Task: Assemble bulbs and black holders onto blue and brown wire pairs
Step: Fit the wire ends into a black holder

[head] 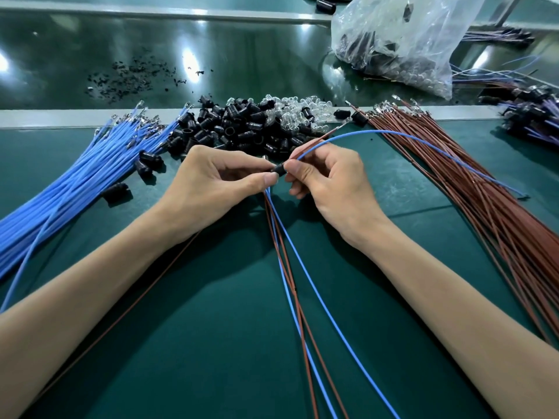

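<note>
A small black holder [279,169] sits between my two hands above the green mat. My left hand [217,182] pinches its left end and also grips several blue and brown wires [290,267] that trail down toward me. My right hand [329,179] pinches the holder's right end together with a blue wire [423,140] and a brown wire [317,143] that run up and to the right. Behind the hands lie a pile of black holders [230,125] and a pile of clear bulbs [299,111].
A bundle of blue wires [66,189] fans out on the left, a bundle of brown wires [484,189] on the right. A clear plastic bag [402,40] of parts stands at the back right. Finished assemblies [532,116] lie at the far right. Black debris [130,77] dots the conveyor belt.
</note>
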Demonstrator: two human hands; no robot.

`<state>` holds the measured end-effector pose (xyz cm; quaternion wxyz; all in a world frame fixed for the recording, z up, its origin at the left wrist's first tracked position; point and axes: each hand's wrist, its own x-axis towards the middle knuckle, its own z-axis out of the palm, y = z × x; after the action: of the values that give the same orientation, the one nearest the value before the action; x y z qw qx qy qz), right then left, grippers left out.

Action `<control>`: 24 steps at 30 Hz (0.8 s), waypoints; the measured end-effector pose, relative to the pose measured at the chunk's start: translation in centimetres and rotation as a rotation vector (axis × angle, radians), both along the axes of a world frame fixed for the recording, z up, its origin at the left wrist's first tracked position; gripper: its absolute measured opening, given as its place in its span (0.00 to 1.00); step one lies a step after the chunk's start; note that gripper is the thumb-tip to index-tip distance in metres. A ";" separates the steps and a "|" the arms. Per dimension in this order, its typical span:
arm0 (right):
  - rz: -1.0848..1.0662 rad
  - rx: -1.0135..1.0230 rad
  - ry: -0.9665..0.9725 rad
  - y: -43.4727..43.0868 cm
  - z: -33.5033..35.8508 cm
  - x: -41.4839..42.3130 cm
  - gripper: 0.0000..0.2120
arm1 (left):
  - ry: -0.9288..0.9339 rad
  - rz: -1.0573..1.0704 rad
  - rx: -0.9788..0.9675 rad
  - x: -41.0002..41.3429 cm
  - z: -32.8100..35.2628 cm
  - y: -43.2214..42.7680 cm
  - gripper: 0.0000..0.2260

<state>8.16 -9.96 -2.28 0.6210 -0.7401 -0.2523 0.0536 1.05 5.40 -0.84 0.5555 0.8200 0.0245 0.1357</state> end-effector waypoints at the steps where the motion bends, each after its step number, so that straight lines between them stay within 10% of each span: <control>1: 0.015 0.011 0.014 -0.1 0.0 0.0 0.11 | 0.000 -0.007 0.007 0.0 0.0 0.1 0.08; 24: -0.117 0.347 0.274 -0.4 0.6 0.7 0.13 | 0.044 0.025 -0.044 -0.3 0.2 -0.2 0.11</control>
<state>8.87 -10.34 -1.70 0.7696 -0.6214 -0.1275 0.0733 0.80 5.21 -0.61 0.5711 0.8099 0.0497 0.1241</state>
